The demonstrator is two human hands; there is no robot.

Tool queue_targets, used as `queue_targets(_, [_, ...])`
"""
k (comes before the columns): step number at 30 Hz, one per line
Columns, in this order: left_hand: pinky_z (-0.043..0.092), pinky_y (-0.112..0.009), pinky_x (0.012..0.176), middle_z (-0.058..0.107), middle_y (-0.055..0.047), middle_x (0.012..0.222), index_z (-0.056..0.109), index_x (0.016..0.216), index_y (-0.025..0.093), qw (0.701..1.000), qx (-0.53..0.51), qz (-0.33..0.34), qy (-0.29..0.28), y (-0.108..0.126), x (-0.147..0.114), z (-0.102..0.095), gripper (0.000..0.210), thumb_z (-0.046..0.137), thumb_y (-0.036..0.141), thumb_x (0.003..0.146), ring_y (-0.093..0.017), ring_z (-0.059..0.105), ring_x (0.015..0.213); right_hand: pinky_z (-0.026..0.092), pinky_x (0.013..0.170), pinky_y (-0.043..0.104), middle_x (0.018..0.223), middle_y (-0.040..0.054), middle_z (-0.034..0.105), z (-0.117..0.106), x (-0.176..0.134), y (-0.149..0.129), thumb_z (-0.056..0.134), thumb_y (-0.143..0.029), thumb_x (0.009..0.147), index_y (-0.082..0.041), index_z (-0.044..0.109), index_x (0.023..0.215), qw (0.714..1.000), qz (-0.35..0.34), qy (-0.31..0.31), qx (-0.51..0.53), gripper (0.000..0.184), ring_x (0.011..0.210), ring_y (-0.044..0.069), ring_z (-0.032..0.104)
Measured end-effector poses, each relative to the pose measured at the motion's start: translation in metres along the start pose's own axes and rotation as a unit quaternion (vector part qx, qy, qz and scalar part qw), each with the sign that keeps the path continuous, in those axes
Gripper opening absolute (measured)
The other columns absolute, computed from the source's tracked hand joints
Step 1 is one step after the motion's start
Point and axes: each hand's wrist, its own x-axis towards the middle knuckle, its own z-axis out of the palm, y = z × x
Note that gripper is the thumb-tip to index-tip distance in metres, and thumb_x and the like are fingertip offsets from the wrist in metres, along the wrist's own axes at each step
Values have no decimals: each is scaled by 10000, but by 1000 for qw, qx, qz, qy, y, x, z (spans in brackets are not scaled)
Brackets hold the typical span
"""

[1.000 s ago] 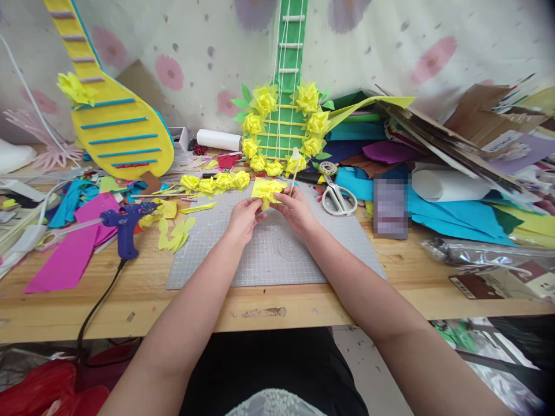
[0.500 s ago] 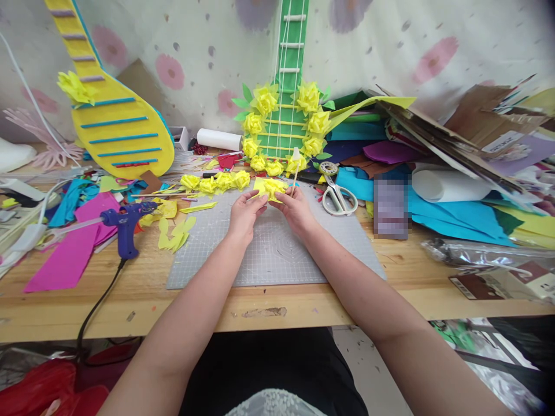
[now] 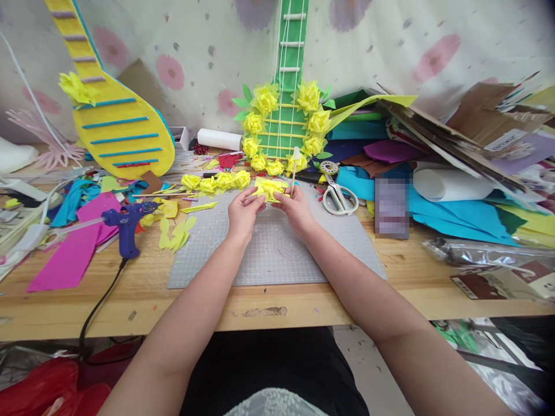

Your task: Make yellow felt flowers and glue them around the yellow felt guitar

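Between my two hands is a yellow paper flower (image 3: 269, 189), held above the grey cutting mat (image 3: 277, 266). My left hand (image 3: 243, 215) pinches the flower's left side with thumb and fingers. On the other side, my right hand (image 3: 297, 209) grips its right edge. A thin wooden stick (image 3: 293, 173) with a pale tip also stands up from my right hand's fingers. Several finished yellow flowers (image 3: 217, 182) lie in a row just left of the mat's far edge. Yellow petal cut-outs (image 3: 176, 234) lie at the mat's left edge.
A blue glue gun (image 3: 127, 228) stands at the left with its cord over the table edge. Scissors (image 3: 339, 199) lie right of the mat. Behind are a green flower-trimmed guitar shape (image 3: 286, 124) and a yellow lute shape (image 3: 125, 130). Stacked sheets and cardboard (image 3: 472, 127) crowd the right.
My fingers have shifted slightly on the flower, and its petals look a little different in shape. The view has moved a touch; everything else stays put.
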Motion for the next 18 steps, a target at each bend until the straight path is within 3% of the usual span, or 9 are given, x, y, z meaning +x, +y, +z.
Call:
queue_targets(3, [508, -261, 752, 657, -21, 739, 633, 863, 149, 1000, -12, -23, 2, 1, 1, -1, 222, 669, 105, 648, -105, 627, 701, 473, 637, 270, 759, -33, 443, -3, 1, -1, 674, -455, 623, -223, 354, 707, 998, -13, 36, -51, 404, 752, 116, 510])
queue_targets(6, [507, -266, 747, 664, -26, 742, 623, 876, 141, 998, -25, -47, 21, 2, 4, -3, 207, 641, 93, 676, -105, 632, 675, 438, 657, 279, 692, -24, 425, -6, -4, -6, 538, -563, 730, -233, 383, 686, 983, -87, 65, -147, 368, 735, 135, 477])
queue_targets(10, [495, -245, 768, 680, -31, 788, 615, 931, 152, 996, -47, -63, 44, 4, 7, -4, 257, 638, 88, 683, -112, 648, 754, 374, 672, 300, 598, -22, 410, -4, -17, -11, 491, -542, 784, -235, 413, 642, 928, -151, -24, -339, 348, 623, 145, 434])
queue_targets(14, [492, -250, 799, 674, -13, 734, 613, 952, 145, 996, -72, -43, 26, 5, 7, -5, 276, 596, 55, 692, -96, 643, 725, 331, 619, 283, 613, -3, 482, 0, -19, -8, 428, -482, 830, -225, 442, 629, 866, -171, -84, -463, 327, 598, 146, 428])
queue_targets(18, [495, -275, 817, 667, -15, 696, 602, 965, 111, 995, -88, -42, -7, 4, 6, -5, 293, 550, 8, 696, -96, 641, 686, 315, 612, 273, 645, 10, 531, -5, -12, -7, 335, -416, 865, -206, 506, 657, 847, -122, -107, -506, 342, 622, 144, 454])
